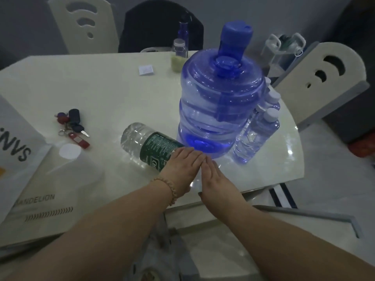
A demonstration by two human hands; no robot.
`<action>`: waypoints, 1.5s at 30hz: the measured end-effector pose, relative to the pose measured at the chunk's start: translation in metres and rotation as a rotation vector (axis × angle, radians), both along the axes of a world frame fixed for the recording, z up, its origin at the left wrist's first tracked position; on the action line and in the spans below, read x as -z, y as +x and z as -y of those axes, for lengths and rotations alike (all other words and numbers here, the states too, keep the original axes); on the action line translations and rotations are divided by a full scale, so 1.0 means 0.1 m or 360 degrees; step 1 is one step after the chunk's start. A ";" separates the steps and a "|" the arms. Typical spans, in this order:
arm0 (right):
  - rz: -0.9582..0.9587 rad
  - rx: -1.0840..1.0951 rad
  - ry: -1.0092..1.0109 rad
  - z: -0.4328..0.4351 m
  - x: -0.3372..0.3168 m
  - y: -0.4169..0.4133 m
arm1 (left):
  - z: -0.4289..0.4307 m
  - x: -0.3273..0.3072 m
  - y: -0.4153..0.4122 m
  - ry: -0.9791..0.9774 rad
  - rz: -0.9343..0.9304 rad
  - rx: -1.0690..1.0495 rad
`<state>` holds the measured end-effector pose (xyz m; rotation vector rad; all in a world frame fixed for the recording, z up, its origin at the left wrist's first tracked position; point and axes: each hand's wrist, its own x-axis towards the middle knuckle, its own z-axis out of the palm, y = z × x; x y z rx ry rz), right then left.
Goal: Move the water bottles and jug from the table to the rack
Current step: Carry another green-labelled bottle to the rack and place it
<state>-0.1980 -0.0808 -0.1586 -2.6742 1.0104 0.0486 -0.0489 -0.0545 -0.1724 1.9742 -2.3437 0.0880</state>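
A large blue translucent water jug (221, 110) stands upright near the middle of the glossy white table (101, 94). A blue cap sits on its neck and a moulded handle runs down its side; no clear water line shows inside it. Just to its right, touching or nearly touching its wall, 3 small water bottles (257, 134) stand in a row, each clear with a white cap and seemingly filled. In front of the jug, near the table's near edge, 1 large water bottle (150, 145) lies on its side. It is clear with a dark green label, its base points left and away, and it looks full.

At the far edge stands a jar (178, 55) with a white lid, pale yellowish stuff filling its lower half. Behind the jar is a dark blue bottle (182, 29). A clear pitcher (282, 49) stands at the far right; its contents are unclear.

The left hand (182, 165) lies on the neck end of the lying bottle, fingers laid fairly straight over it, hiding the cap. The right hand (215, 179) is turned on edge beside it, fingers straight and together, tips touching the left fingers. Whether it touches the bottle cannot be told.

A bunch of keys (73, 128) and a paper bag (30, 179) lie at the left.
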 end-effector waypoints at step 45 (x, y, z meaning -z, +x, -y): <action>-0.0221 -0.0080 -0.0205 0.23 -0.15 0.26 | -0.14 -0.14 0.88 0.0167 0.0144 -0.0047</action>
